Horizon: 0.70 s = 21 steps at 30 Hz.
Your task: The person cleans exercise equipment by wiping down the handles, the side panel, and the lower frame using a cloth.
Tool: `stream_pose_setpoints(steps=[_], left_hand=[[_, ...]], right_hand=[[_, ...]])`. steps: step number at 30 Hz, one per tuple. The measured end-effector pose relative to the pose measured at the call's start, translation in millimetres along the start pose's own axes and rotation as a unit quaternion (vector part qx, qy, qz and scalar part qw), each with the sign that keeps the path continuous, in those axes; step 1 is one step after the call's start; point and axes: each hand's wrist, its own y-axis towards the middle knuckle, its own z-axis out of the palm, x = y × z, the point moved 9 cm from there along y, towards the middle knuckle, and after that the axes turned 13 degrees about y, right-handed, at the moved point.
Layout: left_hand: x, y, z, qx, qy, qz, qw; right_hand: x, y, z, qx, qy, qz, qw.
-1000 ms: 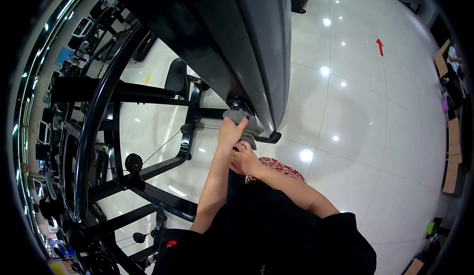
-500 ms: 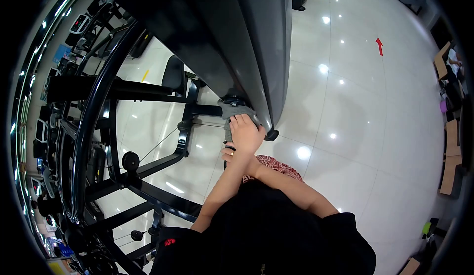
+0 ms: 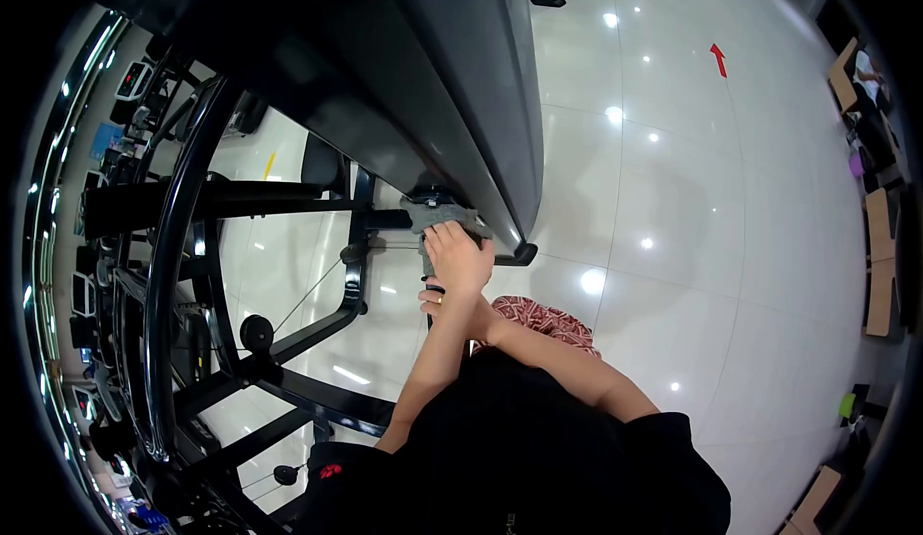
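Observation:
A grey cloth (image 3: 433, 214) is draped over a dark part of the machine frame, at the foot of a tall dark grey machine cover (image 3: 481, 83). My left hand (image 3: 461, 258) presses on this cloth from above, its fingers bent over it. Just below, my right hand (image 3: 440, 304), with a ring on one finger, is curled around a narrow dark thing that is mostly hidden. The left forearm crosses over the right hand and wrist, hiding part of them.
Black machine frames (image 3: 317, 396) with a pulley (image 3: 257, 332) and a cable stand to the left. A padded seat (image 3: 322, 165) is behind them. Glossy tiles (image 3: 635, 179) with a red arrow (image 3: 718, 60) lie to the right. A person (image 3: 868, 72) is at the far right edge.
Compared with a second ago, my left hand has turned and lies flatter over the cloth, and the cloth reaches further left. The whole view has shifted slightly, with the machine further left.

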Motion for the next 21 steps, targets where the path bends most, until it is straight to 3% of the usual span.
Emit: stream_pose_setpoints(steps=[6, 8, 9, 10, 12, 14, 15, 16, 18, 19, 21], left_hand=[[27, 6, 10, -0.002, -0.005, -0.03, 1.0], [43, 16, 6, 0.01, -0.02, -0.044, 0.999], [53, 20, 14, 0.106, -0.096, -0.092, 0.985], [62, 19, 26, 0.2, -0.171, -0.138, 0.955], [76, 26, 39, 0.172, -0.204, -0.113, 0.957], [69, 33, 46, 0.171, -0.374, -0.062, 0.909], [54, 29, 8, 0.24, -0.36, -0.1, 0.896], [60, 31, 17, 0.237, -0.361, -0.101, 0.896], [68, 25, 66, 0.317, -0.557, -0.17, 0.748], [69, 23, 73, 0.339, -0.597, -0.18, 0.704], [68, 26, 77, 0.349, -0.616, -0.163, 0.687]], right_hand=[[-2, -5, 4, -0.016, 0.033, -0.01, 0.999], [-25, -17, -32, -0.2, 0.189, 0.22, 0.936], [-13, -9, -35, -0.136, 0.049, 0.063, 0.987], [-9, -9, -56, -0.224, 0.04, 0.052, 0.972], [-27, -9, -74, -0.291, 0.074, 0.15, 0.942], [-38, -1, -83, -0.338, 0.069, 0.171, 0.923], [-53, 3, -76, -0.325, 0.088, 0.225, 0.914], [-56, 8, -72, -0.323, 0.089, 0.222, 0.916], [-87, 4, -54, -0.347, 0.208, 0.369, 0.837], [-87, 10, -54, -0.349, 0.192, 0.363, 0.842], [-89, 21, -53, -0.351, 0.235, 0.357, 0.833]])
